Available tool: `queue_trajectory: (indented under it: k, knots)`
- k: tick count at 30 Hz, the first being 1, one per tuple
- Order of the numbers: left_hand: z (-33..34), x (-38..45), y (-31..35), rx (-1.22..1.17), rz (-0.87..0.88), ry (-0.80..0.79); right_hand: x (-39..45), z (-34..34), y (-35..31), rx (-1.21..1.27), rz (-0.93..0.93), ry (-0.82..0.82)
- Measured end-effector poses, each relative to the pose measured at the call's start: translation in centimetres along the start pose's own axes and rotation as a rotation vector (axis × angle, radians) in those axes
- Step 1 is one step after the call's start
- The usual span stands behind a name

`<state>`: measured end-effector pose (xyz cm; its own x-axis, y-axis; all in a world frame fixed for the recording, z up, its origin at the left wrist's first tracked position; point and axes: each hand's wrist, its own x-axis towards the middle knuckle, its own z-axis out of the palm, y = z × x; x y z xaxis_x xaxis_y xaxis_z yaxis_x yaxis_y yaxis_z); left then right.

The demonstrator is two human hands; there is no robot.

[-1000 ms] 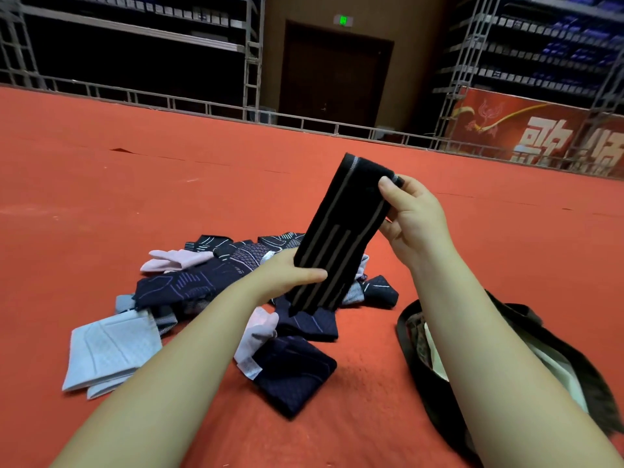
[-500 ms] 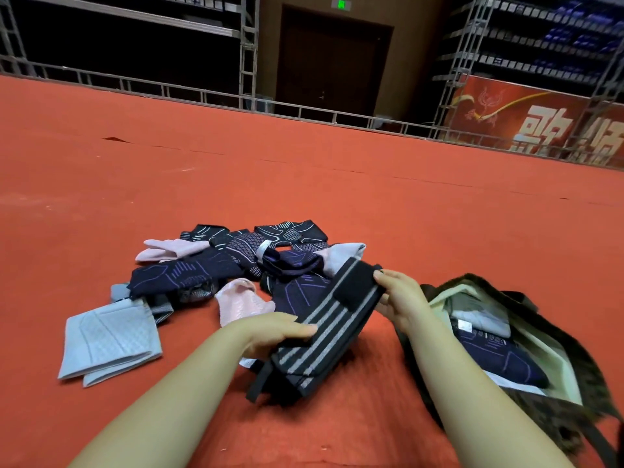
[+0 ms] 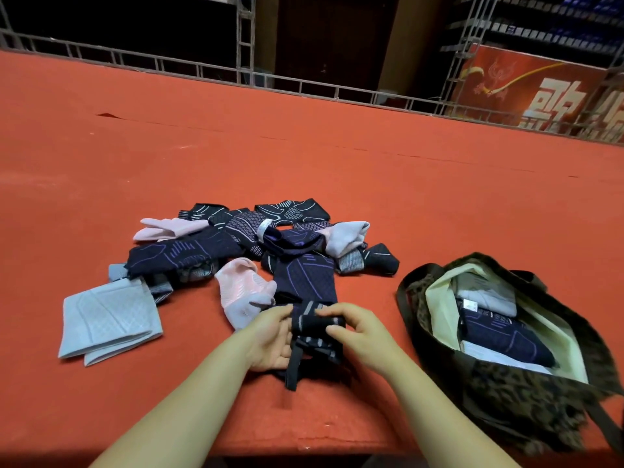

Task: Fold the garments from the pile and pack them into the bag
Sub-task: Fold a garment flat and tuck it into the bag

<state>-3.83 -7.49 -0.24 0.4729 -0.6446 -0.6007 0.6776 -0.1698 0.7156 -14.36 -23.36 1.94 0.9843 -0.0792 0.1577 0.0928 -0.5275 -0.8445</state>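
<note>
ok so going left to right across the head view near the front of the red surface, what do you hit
light grey folded garment → pink garment → left hand → black striped garment held by both hands → right hand → open bag

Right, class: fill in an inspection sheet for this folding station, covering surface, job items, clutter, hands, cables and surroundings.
Surface: red carpeted platform, near edge in view.
Job's things: black grey-striped garment being folded; garment pile behind it; open leopard-print bag at right, folded items inside.
Clutter: folded light-blue garment lies left of the pile.
Hands: left hand and right hand both grip the striped garment.
Cables: nothing seen.
Surroundings: metal railing, red banner, dark door.
</note>
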Motion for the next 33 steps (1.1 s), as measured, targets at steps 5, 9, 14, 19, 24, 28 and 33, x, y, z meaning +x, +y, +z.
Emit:
queue_trajectory:
  k: [5,9,14,19,24,28,33]
  knots:
    - [0.0,-1.1,0.0,0.163,-0.002,-0.118,-2.0,1.0,1.6,0.137,0.074,-0.078]
    - [0.3,-0.8,-1.0,0.294,0.104,-0.085,-3.3,0.9,2.2,0.203,0.106,-0.111]
    - [0.4,-1.3,-1.4,0.436,0.193,-0.158,-3.0,0.2,1.9,0.353,0.173,0.483]
    - [1.5,-2.0,-1.4,0.592,0.208,-0.285,-2.2,-1.2,0.4,0.445,0.468,0.075]
    - [3.4,-1.1,-1.4,0.299,0.256,-0.002,-3.0,-2.3,0.6,0.293,0.393,0.447]
    - [6.9,0.0,-2.4,0.183,0.368,0.021,-4.6,-3.8,0.3,-0.065,0.369,0.570]
    - [12.9,0.6,-2.0,0.268,0.486,-0.017,-8.2,-8.3,-0.9,-0.182,0.426,0.600]
